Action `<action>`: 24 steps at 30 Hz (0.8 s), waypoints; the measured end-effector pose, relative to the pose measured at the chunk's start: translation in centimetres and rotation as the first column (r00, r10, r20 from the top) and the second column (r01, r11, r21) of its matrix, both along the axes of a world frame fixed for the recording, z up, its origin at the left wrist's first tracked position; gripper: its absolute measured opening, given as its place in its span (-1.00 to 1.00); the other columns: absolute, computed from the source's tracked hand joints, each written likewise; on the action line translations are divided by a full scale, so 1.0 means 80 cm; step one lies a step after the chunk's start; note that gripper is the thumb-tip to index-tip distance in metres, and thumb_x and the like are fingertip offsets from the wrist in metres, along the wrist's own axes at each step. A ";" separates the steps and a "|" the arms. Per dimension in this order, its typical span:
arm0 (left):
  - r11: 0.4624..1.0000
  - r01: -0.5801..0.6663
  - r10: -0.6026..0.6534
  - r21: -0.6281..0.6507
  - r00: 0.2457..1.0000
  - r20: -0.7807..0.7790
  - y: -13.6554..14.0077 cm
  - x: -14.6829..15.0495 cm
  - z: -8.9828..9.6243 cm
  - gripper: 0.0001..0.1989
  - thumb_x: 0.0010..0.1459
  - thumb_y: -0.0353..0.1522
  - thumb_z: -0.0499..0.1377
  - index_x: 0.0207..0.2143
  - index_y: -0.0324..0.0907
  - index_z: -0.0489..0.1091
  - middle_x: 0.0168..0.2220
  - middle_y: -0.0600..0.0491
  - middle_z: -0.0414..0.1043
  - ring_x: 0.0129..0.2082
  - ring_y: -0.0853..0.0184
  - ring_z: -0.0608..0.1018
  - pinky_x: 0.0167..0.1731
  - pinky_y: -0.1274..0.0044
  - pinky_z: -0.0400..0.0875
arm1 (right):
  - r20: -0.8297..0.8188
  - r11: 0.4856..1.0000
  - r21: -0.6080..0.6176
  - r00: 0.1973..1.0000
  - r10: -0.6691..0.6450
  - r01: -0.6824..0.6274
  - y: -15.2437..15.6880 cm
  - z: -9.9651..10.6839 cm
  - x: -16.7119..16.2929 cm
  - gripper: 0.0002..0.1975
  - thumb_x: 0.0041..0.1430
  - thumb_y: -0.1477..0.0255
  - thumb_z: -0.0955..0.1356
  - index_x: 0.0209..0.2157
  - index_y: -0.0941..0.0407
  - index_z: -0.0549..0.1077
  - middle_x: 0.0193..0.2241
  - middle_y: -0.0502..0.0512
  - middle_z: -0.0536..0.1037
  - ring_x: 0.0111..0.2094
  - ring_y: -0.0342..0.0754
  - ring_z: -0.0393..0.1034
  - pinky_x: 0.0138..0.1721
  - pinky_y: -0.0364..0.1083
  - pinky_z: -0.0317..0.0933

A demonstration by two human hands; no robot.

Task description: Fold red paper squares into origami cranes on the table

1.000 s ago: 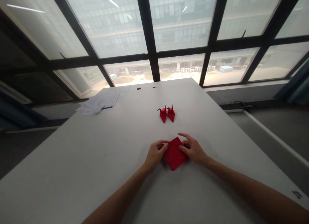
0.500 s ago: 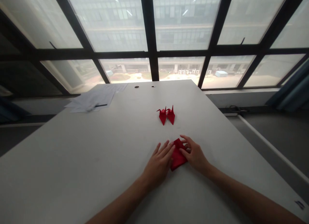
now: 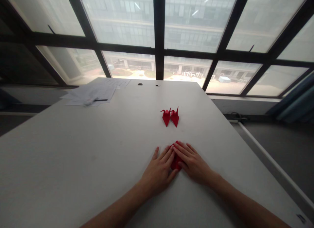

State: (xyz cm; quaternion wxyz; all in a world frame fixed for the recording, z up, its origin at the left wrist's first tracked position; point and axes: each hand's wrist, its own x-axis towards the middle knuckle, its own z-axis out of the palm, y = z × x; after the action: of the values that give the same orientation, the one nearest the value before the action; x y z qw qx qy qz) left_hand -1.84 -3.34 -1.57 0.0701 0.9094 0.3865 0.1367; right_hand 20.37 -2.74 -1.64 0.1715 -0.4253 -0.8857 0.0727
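Observation:
A folded piece of red origami paper (image 3: 175, 163) lies on the white table under my two hands, which hide much of it. My left hand (image 3: 160, 167) rests flat with fingers stretched over the paper's left side. From the right, my right hand (image 3: 192, 162) lies on the paper, fingers extended across its upper edge and thumb on its lower part. The fingertips of both hands meet near the top corner. Beyond them stand two red paper cranes, a left crane (image 3: 166, 118) and a right crane (image 3: 175, 118), side by side.
Loose printed sheets (image 3: 95, 89) with a dark pen-like stick (image 3: 100, 100) lie at the table's far left. Two small round holes sit near the far edge of the white table (image 3: 98, 136). Large windows rise behind. Cables (image 3: 236, 116) lie beyond the right edge.
My right hand has come down flat and moved left over the paper, covering more of it. My left hand stays on the left side. The view has tilted slightly.

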 end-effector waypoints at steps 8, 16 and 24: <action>0.999 -0.014 0.017 0.044 0.998 -0.057 0.002 -0.002 -0.001 -0.34 0.41 -0.05 -0.14 0.42 -0.15 -0.11 0.41 -0.06 -0.04 0.41 0.14 0.07 0.36 0.08 -0.12 | 0.213 0.989 -0.062 0.970 -0.119 0.135 -0.005 -0.001 -0.004 -0.29 0.40 0.18 0.17 0.41 0.18 -0.17 0.42 0.21 -0.14 0.43 0.13 -0.26 0.37 0.34 -0.35; 0.997 -0.030 0.032 0.066 0.999 -0.032 0.008 -0.003 -0.013 -0.44 0.44 -0.20 -0.11 0.41 -0.10 -0.09 0.39 -0.02 0.03 0.40 0.21 0.10 0.36 0.13 -0.11 | 0.209 0.980 -0.085 0.965 -0.161 0.182 -0.006 0.002 -0.008 -0.27 0.40 0.10 0.12 0.41 0.17 -0.19 0.42 0.19 -0.14 0.43 0.10 -0.31 0.37 0.31 -0.38; 0.993 0.061 -0.054 0.105 0.996 -0.076 0.011 -0.005 -0.010 -0.46 0.45 -0.24 -0.13 0.41 -0.09 -0.10 0.41 0.00 -0.01 0.42 0.24 0.03 0.37 0.15 -0.09 | 0.157 0.980 -0.090 0.974 -0.165 0.180 -0.005 -0.002 -0.010 -0.29 0.40 0.07 0.08 0.41 0.15 -0.15 0.42 0.16 -0.13 0.44 0.09 -0.32 0.37 0.32 -0.43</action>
State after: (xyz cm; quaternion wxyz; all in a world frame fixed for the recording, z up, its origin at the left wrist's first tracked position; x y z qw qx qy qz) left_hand -2.21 -2.47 -2.39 0.0110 0.9270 0.3546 0.1217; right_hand 19.60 -3.17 -1.79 0.0885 -0.5132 -0.8507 0.0714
